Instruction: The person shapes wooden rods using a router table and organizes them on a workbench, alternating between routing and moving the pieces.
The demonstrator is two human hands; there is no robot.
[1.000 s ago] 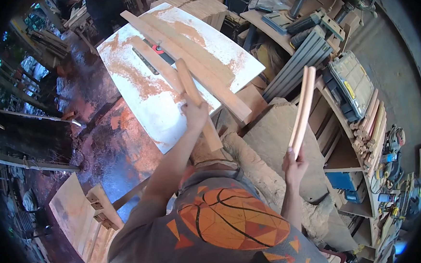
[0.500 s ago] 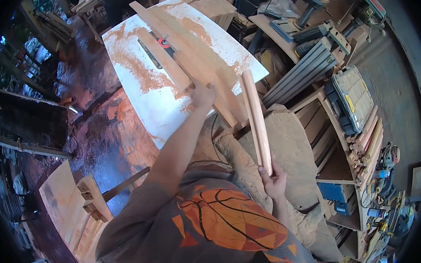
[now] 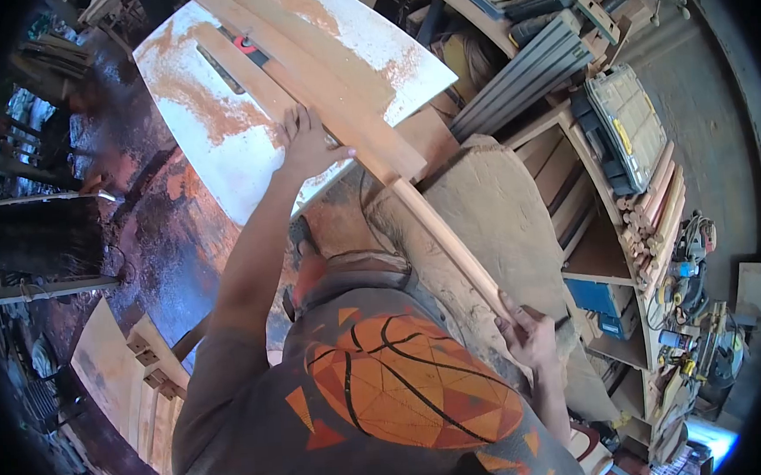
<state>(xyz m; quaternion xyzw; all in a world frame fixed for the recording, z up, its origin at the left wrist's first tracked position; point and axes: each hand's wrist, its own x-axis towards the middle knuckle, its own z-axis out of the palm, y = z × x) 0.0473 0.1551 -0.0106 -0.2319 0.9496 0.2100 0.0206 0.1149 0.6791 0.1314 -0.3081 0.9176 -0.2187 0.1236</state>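
Observation:
My right hand [image 3: 529,336] is closed around the near end of a long, rounded wooden strip [image 3: 451,244]. The strip now lies in line with the wooden boards on the white table, its far end meeting the near end of a long wooden fence board [image 3: 338,109]. Fingers spread, my left hand [image 3: 310,146] rests by the end of a narrower board [image 3: 258,86], its thumb pointing toward the fence board. Farther up, a red ring-shaped part [image 3: 245,44] shows between the boards. Whether the strip touches the fence board is hard to make out.
Sawdust covers parts of the white tabletop [image 3: 246,172]. A large wooden slab [image 3: 483,201] stands beside the strip. To the right are a toolbox [image 3: 622,127], a bundle of round wooden rods [image 3: 653,212] and shelves holding a blue case [image 3: 600,298].
My right hand has swung the strip from nearly upright into line with the boards, moving slightly right and down. My left hand has shifted left and up, its fingers now spread.

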